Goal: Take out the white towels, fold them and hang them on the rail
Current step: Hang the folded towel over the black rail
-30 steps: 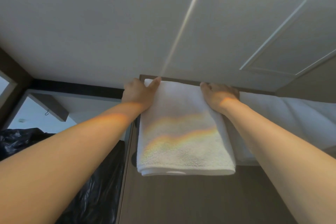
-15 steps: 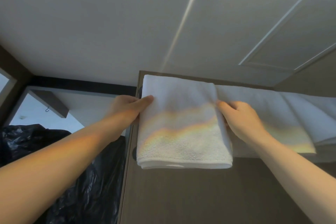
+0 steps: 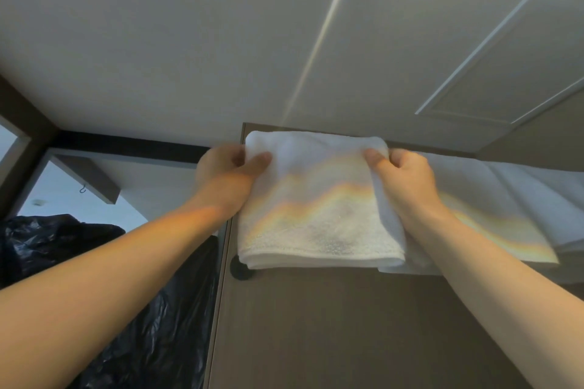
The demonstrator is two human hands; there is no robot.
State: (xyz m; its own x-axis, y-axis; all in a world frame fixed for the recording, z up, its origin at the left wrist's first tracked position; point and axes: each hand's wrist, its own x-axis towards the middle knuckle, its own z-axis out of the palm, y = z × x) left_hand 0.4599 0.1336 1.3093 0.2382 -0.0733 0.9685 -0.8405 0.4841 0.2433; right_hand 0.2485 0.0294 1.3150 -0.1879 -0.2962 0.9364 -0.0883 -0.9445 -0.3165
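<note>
The person is gripping the folded white towel at both upper corners: the left hand is pinching its left edge, the right hand its right edge. The towel is hanging against the brown panel, its long axis running left to right between the hands, with a second towel lying just beside the right hand.
</note>
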